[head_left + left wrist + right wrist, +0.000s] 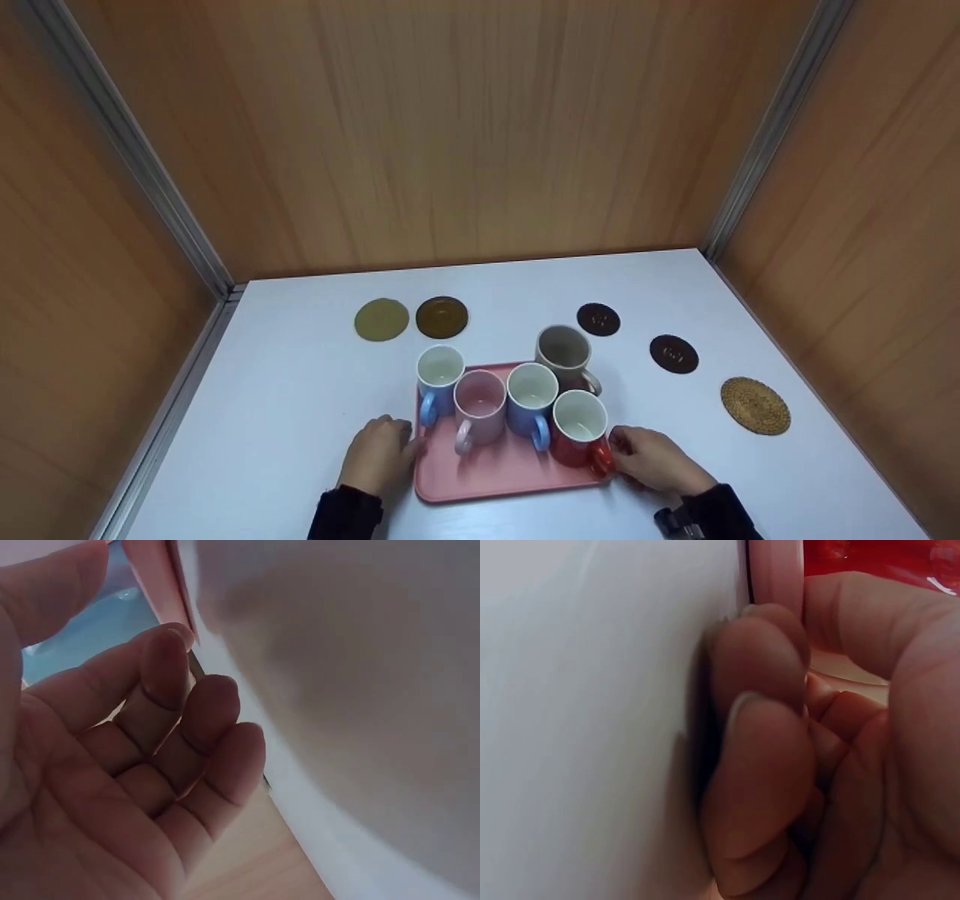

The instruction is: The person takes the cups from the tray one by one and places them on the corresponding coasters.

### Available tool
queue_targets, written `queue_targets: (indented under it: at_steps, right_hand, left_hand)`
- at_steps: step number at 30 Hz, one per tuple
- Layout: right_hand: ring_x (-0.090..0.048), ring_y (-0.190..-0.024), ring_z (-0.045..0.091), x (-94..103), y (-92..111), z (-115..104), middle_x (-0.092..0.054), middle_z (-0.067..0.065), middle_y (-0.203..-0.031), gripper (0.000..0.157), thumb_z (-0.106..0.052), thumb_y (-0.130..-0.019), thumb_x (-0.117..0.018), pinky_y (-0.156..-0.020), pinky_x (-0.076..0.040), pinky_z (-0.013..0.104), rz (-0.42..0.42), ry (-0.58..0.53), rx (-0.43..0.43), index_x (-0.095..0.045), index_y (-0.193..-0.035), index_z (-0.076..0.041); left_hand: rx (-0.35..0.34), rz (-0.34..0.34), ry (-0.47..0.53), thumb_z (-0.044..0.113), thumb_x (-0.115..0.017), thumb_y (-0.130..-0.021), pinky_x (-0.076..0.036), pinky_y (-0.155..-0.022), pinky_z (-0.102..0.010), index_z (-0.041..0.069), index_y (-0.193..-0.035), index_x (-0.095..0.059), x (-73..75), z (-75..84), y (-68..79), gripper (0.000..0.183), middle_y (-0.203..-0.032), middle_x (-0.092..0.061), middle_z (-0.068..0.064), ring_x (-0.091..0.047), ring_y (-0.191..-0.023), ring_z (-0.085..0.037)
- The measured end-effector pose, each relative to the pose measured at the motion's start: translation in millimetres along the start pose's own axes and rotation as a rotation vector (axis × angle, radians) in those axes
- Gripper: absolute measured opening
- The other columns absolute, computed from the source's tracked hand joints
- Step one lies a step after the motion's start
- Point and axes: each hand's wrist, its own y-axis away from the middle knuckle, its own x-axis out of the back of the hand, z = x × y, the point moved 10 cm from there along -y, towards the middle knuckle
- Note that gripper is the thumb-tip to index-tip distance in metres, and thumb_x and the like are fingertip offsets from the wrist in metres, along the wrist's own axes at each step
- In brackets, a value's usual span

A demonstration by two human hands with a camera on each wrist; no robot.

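A pink tray (495,484) lies on the white table, bearing several mugs. On it stand a light blue mug (437,397), a pink mug (491,424), a blue mug (525,416), a red mug (571,450) and a grey-brown mug (559,367) at the back right. My left hand (377,454) grips the tray's left edge, its curled index fingertip at the rim in the left wrist view. At the front right, my right hand (656,457) pinches the tray's edge beside the red mug's handle; the right wrist view has the thumb over the rim (776,574) and fingers low against the table.
Behind the tray lie an olive coaster (382,319) and a brown coaster (442,317). Two dark round coasters (598,319) (674,354) and a woven coaster (755,406) lie to the right. Wooden panels (480,135) wall the table at the back and sides.
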Motion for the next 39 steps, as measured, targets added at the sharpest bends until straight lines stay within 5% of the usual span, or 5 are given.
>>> queue_targets:
  at_steps: [10, 27, 39]
  right_hand:
    - [-0.059, -0.066, 0.018, -1.0, -0.5, 1.8, -0.061, -0.001, -0.076, 0.019, -0.035, -0.101, -0.069, -0.059, -0.047, 0.031, -0.01, -0.006, -0.022, -0.068, -0.101, -0.017]
    - [-0.059, -0.064, 0.018, -1.3, -1.8, 1.9, -0.06, -0.001, -0.075, 0.018, -0.033, -0.099, -0.07, -0.058, -0.046, 0.031, -0.012, 0.007, -0.027, -0.068, -0.099, -0.015]
    - [-0.057, -0.072, 0.018, 0.2, -2.6, 1.8, -0.061, -0.002, -0.077, 0.015, -0.031, -0.1, -0.07, -0.063, -0.044, 0.031, -0.003, 0.009, -0.032, -0.069, -0.101, -0.016]
  left_hand:
    - [0.064, -0.041, 0.117, 0.023, -0.08, -0.095, -0.059, -0.087, -0.05, 0.002, -0.101, -0.082, -6.8, -4.7, 5.7, 0.022, -0.092, -0.077, -0.009, -0.071, -0.088, -0.023]
    - [0.056, -0.058, 0.121, 0.018, -0.08, -0.093, -0.056, -0.075, -0.042, 0.006, -0.09, -0.082, -9.0, -4.5, 4.0, 0.012, -0.082, -0.075, -0.003, -0.062, -0.075, -0.014]
    - [-0.036, -0.042, 0.055, 0.014, -0.086, -0.084, -0.045, -0.065, -0.037, 0.003, -0.085, -0.077, 6.5, 15.3, 19.9, 0.014, -0.069, -0.06, -0.001, -0.052, -0.068, -0.016]
